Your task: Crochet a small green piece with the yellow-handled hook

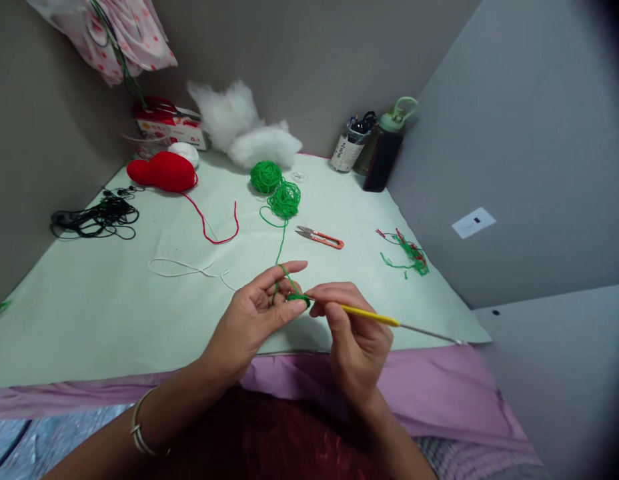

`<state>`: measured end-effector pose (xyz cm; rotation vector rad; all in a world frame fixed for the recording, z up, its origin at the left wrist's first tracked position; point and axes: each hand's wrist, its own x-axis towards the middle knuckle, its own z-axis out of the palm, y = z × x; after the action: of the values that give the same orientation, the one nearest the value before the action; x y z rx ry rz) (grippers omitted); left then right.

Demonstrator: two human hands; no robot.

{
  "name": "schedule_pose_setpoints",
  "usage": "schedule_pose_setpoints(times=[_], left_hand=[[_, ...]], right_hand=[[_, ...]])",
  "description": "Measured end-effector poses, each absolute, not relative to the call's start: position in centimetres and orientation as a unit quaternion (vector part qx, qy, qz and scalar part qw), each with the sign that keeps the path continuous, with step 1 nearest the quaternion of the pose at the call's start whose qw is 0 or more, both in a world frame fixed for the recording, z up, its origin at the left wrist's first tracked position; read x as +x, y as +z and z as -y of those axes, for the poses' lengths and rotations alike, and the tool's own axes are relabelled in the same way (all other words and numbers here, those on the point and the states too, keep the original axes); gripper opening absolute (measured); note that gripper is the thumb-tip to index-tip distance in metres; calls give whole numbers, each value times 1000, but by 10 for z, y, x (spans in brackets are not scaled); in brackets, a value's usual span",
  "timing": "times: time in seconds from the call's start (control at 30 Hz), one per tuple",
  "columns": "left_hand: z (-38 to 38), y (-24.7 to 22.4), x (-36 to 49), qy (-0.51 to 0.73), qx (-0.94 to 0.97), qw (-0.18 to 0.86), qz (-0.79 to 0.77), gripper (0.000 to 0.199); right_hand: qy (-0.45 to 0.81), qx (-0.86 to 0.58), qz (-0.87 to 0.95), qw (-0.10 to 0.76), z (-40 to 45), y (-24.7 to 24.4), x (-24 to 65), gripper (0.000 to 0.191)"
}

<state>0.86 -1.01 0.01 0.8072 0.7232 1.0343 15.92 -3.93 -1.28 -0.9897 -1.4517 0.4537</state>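
Observation:
Between the thumb and fingers of my left hand (257, 310) is a small green crochet piece (300, 300), partly covered by the fingertips. Green yarn (281, 243) runs from it over my left fingers and back to a loose green tangle (284, 199) beside a round green ball (266, 177). My right hand (357, 333) is closed around a crochet hook (372, 315) with a yellow grip. The hook's tip meets the green piece, and its metal tail points out to the right. Orange thread snips (320, 237) lie just beyond my hands.
A red crocheted piece (162, 171) with a yarn tail, black cord (97, 215) and a white strand (182, 269) lie left. White stuffing (247, 130) sits at the back. A pen cup (347, 150), bottle (391, 120) and dark phone (383, 163) stand back right. Yarn scraps (412, 257) lie right.

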Motion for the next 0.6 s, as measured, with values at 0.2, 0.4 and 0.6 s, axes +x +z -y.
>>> schedule_pose_setpoints(times=[0.2, 0.4, 0.6], left_hand=[[8, 1, 9, 426, 265, 807, -312, 45], [5, 1, 6, 440, 290, 794, -302, 33], [10, -4, 5, 438, 406, 735, -323, 32]], right_hand=[[-14, -438, 701, 563, 46, -21, 160, 37], [253, -412, 552, 680, 39, -10, 162, 22], [350, -406, 518, 666, 35, -16, 163, 18]])
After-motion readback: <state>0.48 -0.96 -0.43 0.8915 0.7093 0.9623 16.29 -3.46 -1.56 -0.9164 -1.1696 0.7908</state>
